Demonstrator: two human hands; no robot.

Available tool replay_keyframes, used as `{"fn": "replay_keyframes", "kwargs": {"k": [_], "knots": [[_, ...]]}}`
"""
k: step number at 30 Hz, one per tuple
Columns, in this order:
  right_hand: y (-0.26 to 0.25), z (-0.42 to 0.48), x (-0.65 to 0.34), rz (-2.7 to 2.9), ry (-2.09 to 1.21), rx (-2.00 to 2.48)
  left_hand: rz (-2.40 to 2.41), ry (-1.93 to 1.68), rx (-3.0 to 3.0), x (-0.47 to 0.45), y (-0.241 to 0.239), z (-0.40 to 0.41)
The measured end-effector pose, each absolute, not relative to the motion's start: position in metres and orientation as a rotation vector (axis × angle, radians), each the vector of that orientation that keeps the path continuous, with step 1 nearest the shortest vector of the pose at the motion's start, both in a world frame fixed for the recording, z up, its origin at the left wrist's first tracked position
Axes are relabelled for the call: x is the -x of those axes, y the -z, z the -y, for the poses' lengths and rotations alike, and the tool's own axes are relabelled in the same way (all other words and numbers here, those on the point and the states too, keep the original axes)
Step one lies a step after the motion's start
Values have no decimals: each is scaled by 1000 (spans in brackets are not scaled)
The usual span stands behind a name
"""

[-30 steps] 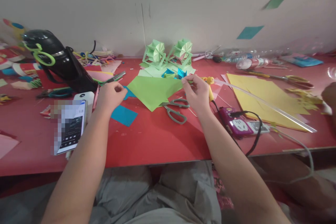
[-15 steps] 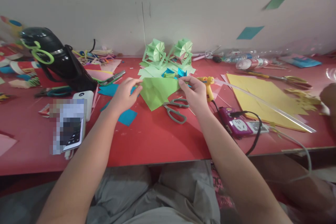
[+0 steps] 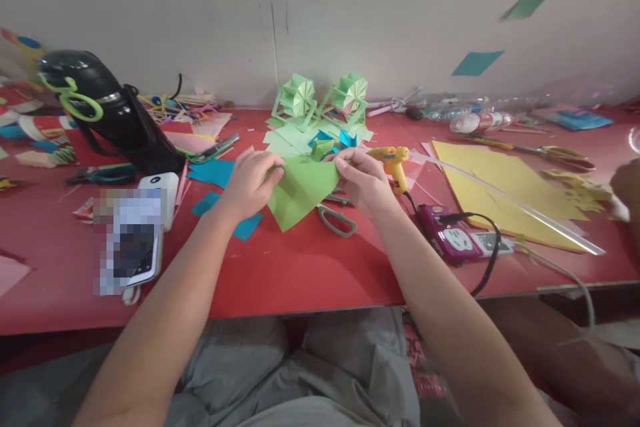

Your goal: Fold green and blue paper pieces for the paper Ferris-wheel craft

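A sheet of light green paper (image 3: 301, 192) hangs between my two hands above the red table (image 3: 305, 280), one corner pointing down toward me. My left hand (image 3: 253, 183) pinches its left edge, and my right hand (image 3: 364, 181) pinches its right edge. Behind and below the paper lie grey-handled scissors (image 3: 339, 221), their blades hidden. Several blue paper squares (image 3: 247, 227) lie beside and under my left hand. Just beyond the sheet are small folded blue paper pieces (image 3: 347, 139) and a folded green one (image 3: 324, 149).
Two pale green paper models (image 3: 297, 99) stand at the back. Right of my right hand lie a yellow glue gun (image 3: 396, 163), a purple power strip (image 3: 447, 233) with cables and yellow paper (image 3: 505, 187). A black bottle (image 3: 117, 110) and a phone (image 3: 137, 250) are at left.
My hands have come closer together and slightly toward me. The green sheet has dropped a little, now bulging and narrower, its lower corner nearer to me.
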State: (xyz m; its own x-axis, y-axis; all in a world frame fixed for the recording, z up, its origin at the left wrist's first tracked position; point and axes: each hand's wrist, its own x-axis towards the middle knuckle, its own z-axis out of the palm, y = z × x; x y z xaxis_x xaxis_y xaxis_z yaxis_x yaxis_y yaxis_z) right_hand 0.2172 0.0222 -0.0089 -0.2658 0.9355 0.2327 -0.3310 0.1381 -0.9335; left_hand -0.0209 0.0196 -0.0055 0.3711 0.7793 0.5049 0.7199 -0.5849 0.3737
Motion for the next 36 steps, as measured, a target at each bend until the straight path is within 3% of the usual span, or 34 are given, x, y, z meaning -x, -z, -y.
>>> {"fn": "replay_keyframes", "kwargs": {"k": [9, 14, 19, 25, 36], "knots": [[16, -35, -222, 1164, -1222, 875, -1526, -1111, -2315, 34, 4, -22], [26, -38, -222, 1414, -739, 1105, -1549, -811, -2253, 37, 5, -22], [24, -25, -215, 1942, -404, 1033, -1481, -607, -2295, 29, 6, -17], [23, -13, -203, 2276, -387, 1000, -1361, -551, -2395, 13, 7, -10], [18, -13, -204, 2143, -540, 1309, -1708, -708, -2329, 35, 7, -17]]}}
